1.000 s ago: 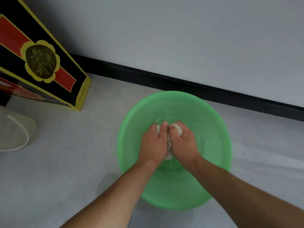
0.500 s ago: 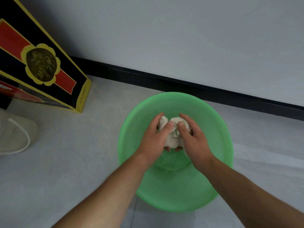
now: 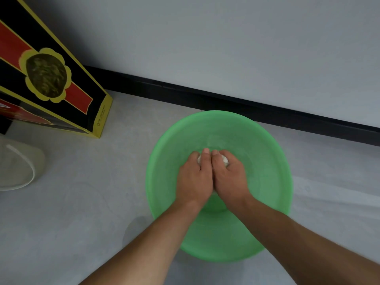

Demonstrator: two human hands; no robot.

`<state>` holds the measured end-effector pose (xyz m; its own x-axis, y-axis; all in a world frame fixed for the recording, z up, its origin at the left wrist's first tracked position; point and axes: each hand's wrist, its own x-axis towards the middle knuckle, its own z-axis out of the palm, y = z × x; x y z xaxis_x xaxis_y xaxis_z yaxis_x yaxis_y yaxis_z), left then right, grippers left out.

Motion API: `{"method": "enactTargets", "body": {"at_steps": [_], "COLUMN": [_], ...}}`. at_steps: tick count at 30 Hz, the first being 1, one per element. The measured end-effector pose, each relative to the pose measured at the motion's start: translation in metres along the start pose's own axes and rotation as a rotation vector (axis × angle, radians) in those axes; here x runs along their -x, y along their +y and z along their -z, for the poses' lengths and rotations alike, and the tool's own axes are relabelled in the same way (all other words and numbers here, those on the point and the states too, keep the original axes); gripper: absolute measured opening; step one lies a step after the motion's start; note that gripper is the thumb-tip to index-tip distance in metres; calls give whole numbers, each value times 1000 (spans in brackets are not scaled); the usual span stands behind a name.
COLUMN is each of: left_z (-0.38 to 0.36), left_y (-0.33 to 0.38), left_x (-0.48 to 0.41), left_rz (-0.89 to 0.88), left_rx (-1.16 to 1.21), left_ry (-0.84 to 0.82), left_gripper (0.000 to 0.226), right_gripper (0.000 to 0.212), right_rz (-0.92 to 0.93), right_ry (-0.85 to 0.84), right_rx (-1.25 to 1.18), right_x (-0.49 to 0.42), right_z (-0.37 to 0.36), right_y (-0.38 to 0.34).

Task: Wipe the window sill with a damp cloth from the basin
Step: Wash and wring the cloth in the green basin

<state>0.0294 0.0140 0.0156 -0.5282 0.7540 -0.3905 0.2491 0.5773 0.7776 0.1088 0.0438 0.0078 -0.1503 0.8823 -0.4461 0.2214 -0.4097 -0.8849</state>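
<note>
A round green basin [image 3: 273,165] stands on the grey floor, just in front of the wall. Over its middle my left hand [image 3: 194,179] and my right hand [image 3: 230,177] are pressed side by side, both gripping a bunched white cloth [image 3: 225,160]. Only small bits of the cloth show past the fingertips and between the wrists; the rest is hidden inside my fists. No window sill is in view.
A tall black, red and yellow box [image 3: 51,83] leans at the left. A pale translucent bucket [image 3: 18,165] stands at the left edge. A black skirting board [image 3: 267,112] runs along the white wall behind the basin.
Half a second ago my fingers were spread and much of the cloth showed; now both hands have closed tight around it, squeezing it into a small ball.
</note>
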Motion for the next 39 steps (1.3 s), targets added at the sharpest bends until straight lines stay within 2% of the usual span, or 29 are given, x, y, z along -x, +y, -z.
{"method": "enactTargets", "body": {"at_steps": [5, 12, 18, 22, 25, 26, 28, 30, 31, 34, 39], "left_z": [0, -2, -5, -4, 9, 16, 32, 47, 54, 77, 128], "left_y": [-5, -5, -1, 2, 12, 16, 22, 30, 35, 55, 104], "left_x": [-2, -4, 0, 7, 10, 11, 14, 17, 19, 27, 64], "left_rz": [-27, -33, -53, 1, 119, 166, 227, 291, 315, 322, 228], "left_rx": [-28, -119, -164, -94, 123, 186, 289, 392, 423, 417, 223], "left_ry": [1, -40, -8, 11, -96, -133, -205, -272, -291, -265, -228], "left_gripper": [48, 43, 39, 39, 31, 30, 41, 47, 40, 18, 26], "right_gripper": [42, 34, 33, 34, 11, 13, 30, 26, 24, 21, 16], "right_rz": [-1, 8, 20, 30, -11, -53, -153, -220, -243, -273, -235], "right_ry": [-15, -28, -35, -16, -47, -47, -20, -20, -35, -65, -43], "right_rx": [49, 100, 118, 136, 151, 141, 94, 73, 59, -34, -123], "right_x": [-4, -8, -6, 0, 9, 12, 20, 28, 33, 47, 87], "right_z": [-1, 1, 8, 12, 23, 28, 37, 42, 43, 42, 39], "right_y": [4, 7, 10, 2, -11, -15, -27, -42, -49, -78, -148]}}
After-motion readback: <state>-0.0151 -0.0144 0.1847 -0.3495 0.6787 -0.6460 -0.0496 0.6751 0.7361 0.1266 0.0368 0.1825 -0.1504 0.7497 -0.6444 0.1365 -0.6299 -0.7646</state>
